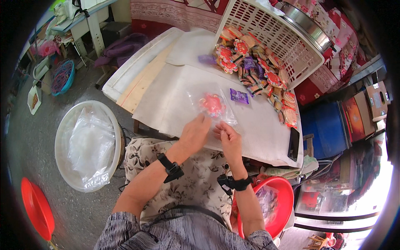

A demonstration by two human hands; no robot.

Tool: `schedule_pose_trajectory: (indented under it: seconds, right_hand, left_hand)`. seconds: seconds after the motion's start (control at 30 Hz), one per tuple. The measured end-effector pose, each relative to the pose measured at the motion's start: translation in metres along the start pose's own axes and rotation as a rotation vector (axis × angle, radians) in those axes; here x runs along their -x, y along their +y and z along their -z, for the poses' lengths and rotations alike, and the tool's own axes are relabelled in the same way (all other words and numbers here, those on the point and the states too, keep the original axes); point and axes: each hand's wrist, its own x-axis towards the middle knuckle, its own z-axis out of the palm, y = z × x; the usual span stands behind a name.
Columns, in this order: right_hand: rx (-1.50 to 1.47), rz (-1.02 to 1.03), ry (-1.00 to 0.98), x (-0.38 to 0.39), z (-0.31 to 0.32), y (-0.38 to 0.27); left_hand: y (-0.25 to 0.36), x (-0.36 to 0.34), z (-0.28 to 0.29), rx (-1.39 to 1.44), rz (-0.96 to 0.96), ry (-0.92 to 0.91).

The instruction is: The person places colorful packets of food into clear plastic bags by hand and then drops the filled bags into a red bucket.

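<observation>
Pinching the clear bag's (pixel 216 109) near edge, left hand (pixel 194 134) and right hand (pixel 228 138) should keep it flat, red sweet (pixel 212 104) well inside.

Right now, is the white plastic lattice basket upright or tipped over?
Tipped: the white plastic lattice basket lies on its side, its opening facing the table, red and purple packets spilling out.

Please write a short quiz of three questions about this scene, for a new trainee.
1. True or false: both hands touch the clear plastic bag.
2. What lies nearest the table's right front edge? A) black phone B) scissors C) cup
3. Fill in: the pile of packets spills from a tipped white ____.

Key: 1 true, the left hand and right hand pinch its near edge; 2 A, black phone; 3 basket.
</observation>
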Motion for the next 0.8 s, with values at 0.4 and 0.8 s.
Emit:
schedule_pose_trajectory:
  seconds: [0.4, 0.8]
  right_hand:
    - [0.959, 0.514, -0.225, -0.061, -0.019, -0.007]
    - [0.949, 0.649, 0.001, -0.113, -0.043, 0.04]
  left_hand:
    - [0.002, -0.003, 0.002, 0.025, 0.007, -0.018]
    - [0.002, -0.006, 0.006, 0.047, 0.001, 0.014]
